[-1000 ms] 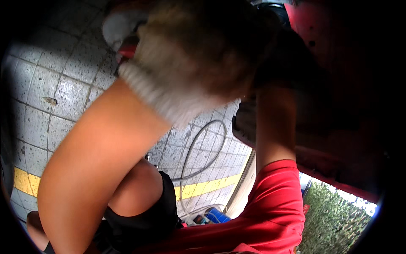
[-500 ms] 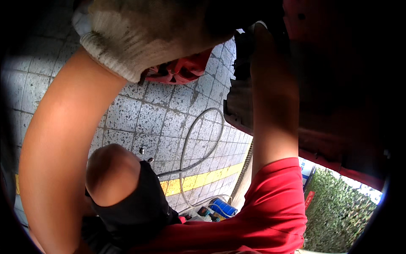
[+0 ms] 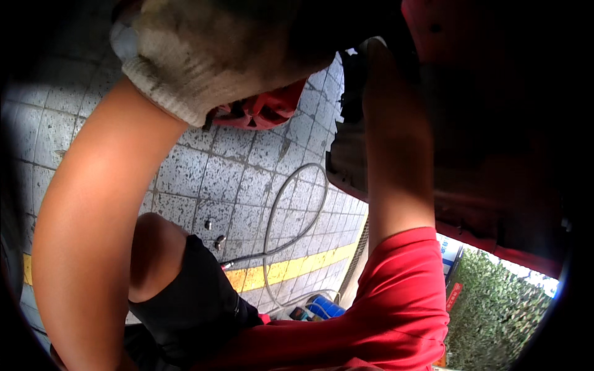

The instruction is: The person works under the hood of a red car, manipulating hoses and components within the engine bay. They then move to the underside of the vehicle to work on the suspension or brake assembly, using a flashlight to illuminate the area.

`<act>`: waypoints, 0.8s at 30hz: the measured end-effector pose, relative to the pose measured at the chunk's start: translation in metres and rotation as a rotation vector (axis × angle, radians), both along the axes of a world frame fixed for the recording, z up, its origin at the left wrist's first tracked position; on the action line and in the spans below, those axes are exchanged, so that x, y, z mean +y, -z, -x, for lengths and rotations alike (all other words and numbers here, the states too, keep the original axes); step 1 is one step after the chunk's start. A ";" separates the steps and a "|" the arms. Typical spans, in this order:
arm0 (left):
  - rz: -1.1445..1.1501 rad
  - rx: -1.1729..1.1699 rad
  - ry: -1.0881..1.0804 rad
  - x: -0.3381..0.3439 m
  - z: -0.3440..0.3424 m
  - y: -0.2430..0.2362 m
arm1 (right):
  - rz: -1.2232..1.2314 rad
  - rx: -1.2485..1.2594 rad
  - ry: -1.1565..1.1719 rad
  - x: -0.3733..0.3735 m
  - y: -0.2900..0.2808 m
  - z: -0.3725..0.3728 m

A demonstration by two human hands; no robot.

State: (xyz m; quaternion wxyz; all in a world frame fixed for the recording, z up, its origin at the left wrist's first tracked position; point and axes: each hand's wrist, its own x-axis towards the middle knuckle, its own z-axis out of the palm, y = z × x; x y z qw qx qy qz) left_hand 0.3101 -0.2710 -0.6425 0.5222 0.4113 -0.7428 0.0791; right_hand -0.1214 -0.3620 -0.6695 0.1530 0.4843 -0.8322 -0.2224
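My left hand (image 3: 210,49) is raised at the top of the view, in a soiled white knitted glove. Its fingers disappear into deep shadow, so what they touch is hidden. Just below the glove shows a red, moulded part (image 3: 266,110). My right arm reaches up beside a dark panel (image 3: 348,157) with a ragged edge. Of my right hand (image 3: 376,42) only a pale bit of glove cuff shows; shadow covers the fingers. Red bodywork (image 3: 424,25), apparently a vehicle's, hangs over the right side.
A grey hose (image 3: 267,222) loops over the speckled tiles (image 3: 210,176), crossing near a yellow stripe (image 3: 291,264). Two small metal pieces (image 3: 219,241) lie by my bent knee (image 3: 158,253). Behind my red sleeve stands a blue cylinder (image 3: 325,306). A green hedge (image 3: 495,309) grows at the lower right.
My knee has shifted left and down, uncovering more of the small metal pieces and the hose end. Both arms keep nearly the same pose, with a slight shift in the view.
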 end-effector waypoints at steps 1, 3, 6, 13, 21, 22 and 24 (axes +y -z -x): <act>-0.068 -0.086 0.024 0.002 -0.005 -0.005 | 0.011 0.000 -0.005 -0.006 -0.002 -0.001; -0.054 -0.086 0.036 0.002 -0.005 -0.002 | 0.011 -0.006 0.006 -0.002 0.000 0.000; -0.126 -0.074 0.039 0.000 -0.004 -0.002 | 0.011 -0.004 0.008 -0.003 -0.002 0.001; -0.142 -0.107 -0.019 0.004 -0.004 -0.008 | 0.024 -0.022 0.017 -0.004 0.002 0.006; -0.215 -0.047 0.022 0.004 -0.006 -0.007 | 0.046 -0.060 0.044 -0.010 0.002 0.003; -0.236 -0.032 0.059 0.004 -0.009 -0.009 | 0.053 -0.070 0.046 -0.011 0.002 0.002; -0.258 -0.019 0.063 0.003 -0.009 -0.009 | 0.053 -0.082 0.069 -0.006 0.006 0.001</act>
